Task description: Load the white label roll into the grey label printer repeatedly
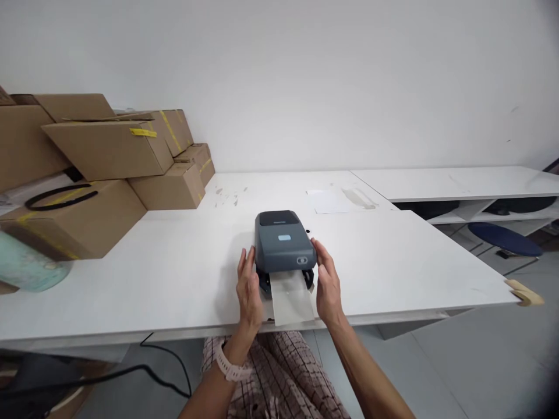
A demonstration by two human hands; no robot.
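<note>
A dark grey label printer (283,241) stands on the white table near its front edge. From under its front hangs a wide pale paper strip (292,299), reaching over the table's edge. Dark inner parts show at both sides of the strip, below the lid. My left hand (250,291) grips the printer's left side, its fingers along the casing. On the opposite side, my right hand (327,285) has its fingers against the front right corner. Between them, the two hands clasp the printer. The undersides of the fingers are partly hidden.
Cardboard boxes (109,148) are piled at the left, with a black loop (61,198) on one. A turquoise cylindrical item (32,265) lies at the left edge. White paper (328,202) lies behind the printer. A blue stool (504,238) stands at right; a black cable (144,368) hangs below.
</note>
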